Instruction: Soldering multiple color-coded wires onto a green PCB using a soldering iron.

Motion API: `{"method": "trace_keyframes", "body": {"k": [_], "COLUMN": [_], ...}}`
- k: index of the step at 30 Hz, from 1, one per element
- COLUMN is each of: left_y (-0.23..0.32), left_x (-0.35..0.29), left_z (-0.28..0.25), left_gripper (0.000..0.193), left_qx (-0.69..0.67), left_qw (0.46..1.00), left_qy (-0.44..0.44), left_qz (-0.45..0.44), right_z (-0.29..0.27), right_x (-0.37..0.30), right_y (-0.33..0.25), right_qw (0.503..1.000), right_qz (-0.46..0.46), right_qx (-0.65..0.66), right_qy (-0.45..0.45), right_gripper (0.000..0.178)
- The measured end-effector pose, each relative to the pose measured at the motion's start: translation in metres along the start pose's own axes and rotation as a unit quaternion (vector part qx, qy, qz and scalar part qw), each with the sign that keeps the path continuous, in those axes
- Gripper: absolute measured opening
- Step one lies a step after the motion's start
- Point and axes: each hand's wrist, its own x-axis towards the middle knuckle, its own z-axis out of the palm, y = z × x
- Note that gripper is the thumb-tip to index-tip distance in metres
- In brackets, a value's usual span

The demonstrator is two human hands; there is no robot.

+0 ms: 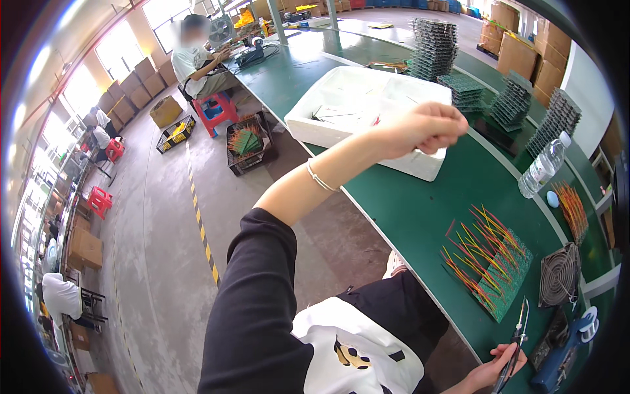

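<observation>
My left hand [430,128] is raised over the near right edge of a white foam box [315,133], its fingers curled together. Anything pinched in it is too small or hidden to make out. At the lower right, my right hand [504,365] grips a soldering iron [519,336] by its dark handle, the metal tip pointing up and away from me. Between the hands, a green circuit board panel [515,276] lies on the table, with many red and yellow wires [482,246] sticking out of it.
Stacks of circuit boards [434,49] stand along the table's far side. A water bottle [545,165], a small fan [559,276] and a blue tool with a spool [564,351] line the right. A seated person [197,62] works beyond, beside crates [248,143] on the floor.
</observation>
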Motion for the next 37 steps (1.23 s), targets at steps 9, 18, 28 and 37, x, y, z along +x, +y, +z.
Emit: {"method": "trace_keyframes", "body": {"k": [9,18,28,37], "left_y": [-0.063,-0.132,-0.177,-0.182], "left_x": [0.056,0.105,0.122,0.118], "left_z": [0.088,0.123,0.104,0.138], "left_gripper": [0.008,0.008,0.009,0.014], "left_qx": [0.222,0.442,0.358,0.402], "left_qw": [0.966,0.880,0.929,0.909], "left_qy": [-0.004,0.058,0.069,0.006], "left_qz": [0.134,0.165,0.065,0.110], "right_z": [-0.006,0.000,0.001,-0.009], "right_x": [0.003,0.004,0.004,0.003], "right_y": [0.010,-0.002,0.000,0.008], "right_qw": [0.999,0.999,1.000,0.997], "right_qz": [0.012,0.015,0.017,0.020], "right_qx": [-0.048,-0.030,-0.020,-0.068], "right_qy": [-0.008,0.000,0.012,-0.013], "right_gripper": [0.015,0.018,0.019,0.015]}}
